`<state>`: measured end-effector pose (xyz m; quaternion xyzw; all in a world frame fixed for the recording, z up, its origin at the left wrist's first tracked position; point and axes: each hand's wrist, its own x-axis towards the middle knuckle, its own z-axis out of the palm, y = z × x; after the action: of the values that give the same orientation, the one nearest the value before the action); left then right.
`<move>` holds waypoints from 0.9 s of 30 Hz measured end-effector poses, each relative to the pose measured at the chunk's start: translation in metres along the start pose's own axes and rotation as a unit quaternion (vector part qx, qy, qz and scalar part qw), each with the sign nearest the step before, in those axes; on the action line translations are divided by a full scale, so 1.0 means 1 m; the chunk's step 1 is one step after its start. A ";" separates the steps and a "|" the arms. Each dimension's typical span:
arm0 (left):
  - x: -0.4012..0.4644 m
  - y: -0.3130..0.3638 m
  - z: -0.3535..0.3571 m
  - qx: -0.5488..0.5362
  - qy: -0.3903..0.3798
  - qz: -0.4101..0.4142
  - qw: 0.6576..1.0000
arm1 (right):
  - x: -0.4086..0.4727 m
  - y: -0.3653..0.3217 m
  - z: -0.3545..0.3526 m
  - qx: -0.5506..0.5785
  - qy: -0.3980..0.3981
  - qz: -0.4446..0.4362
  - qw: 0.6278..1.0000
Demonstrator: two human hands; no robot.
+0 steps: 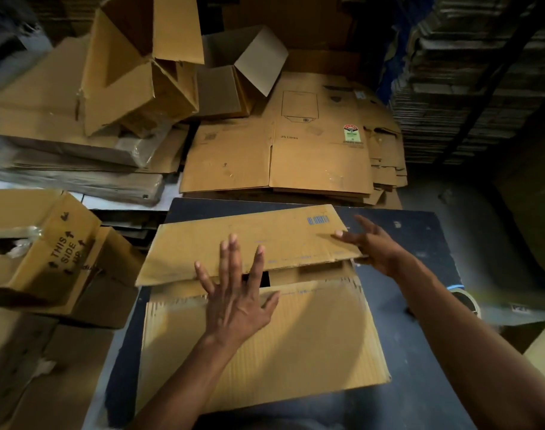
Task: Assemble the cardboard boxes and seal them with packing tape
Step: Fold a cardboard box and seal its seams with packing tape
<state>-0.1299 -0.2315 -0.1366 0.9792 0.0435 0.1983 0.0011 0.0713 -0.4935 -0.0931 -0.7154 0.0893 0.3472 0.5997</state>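
Two hands, left and right, one box being closed, three assembled boxes behind, one tape roll

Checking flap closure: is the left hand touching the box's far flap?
Touching. The head view shows the left hand lying flat, its fingers overlapping the far flap edge.

Left grip flat, fingers spread, right grip reaching, fingers extended

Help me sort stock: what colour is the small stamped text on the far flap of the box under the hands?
Blue, on the far flap; clearest in the head view.
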 end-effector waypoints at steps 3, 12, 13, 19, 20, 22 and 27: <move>0.000 0.014 -0.004 -0.003 -0.106 -0.014 0.994 | -0.014 0.021 -0.005 -0.021 0.001 0.024 0.999; -0.032 0.025 0.030 -0.085 -0.156 0.057 0.982 | -0.065 0.079 -0.009 -0.040 0.044 -0.009 0.998; -0.033 0.030 0.031 -0.098 -0.147 0.075 0.981 | -0.071 0.086 -0.014 -0.036 0.053 -0.011 0.998; -0.035 0.061 0.038 -0.134 -0.107 0.128 0.977 | -0.107 0.119 -0.056 -0.051 0.092 -0.008 0.994; -0.033 0.068 0.038 -0.136 -0.113 0.124 0.976 | -0.101 0.122 -0.073 -0.092 0.130 -0.025 0.987; -0.028 0.077 0.039 -0.132 -0.118 0.114 0.977 | -0.085 0.120 -0.112 -0.244 0.213 -0.056 0.944; -0.025 0.085 0.039 -0.153 -0.114 0.086 0.978 | -0.040 0.112 -0.191 -0.627 0.124 0.006 0.769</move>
<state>-0.1308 -0.3182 -0.1805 0.9836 -0.0725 0.0889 0.1393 0.0555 -0.7106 -0.1508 -0.9689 -0.0705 0.2373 -0.0008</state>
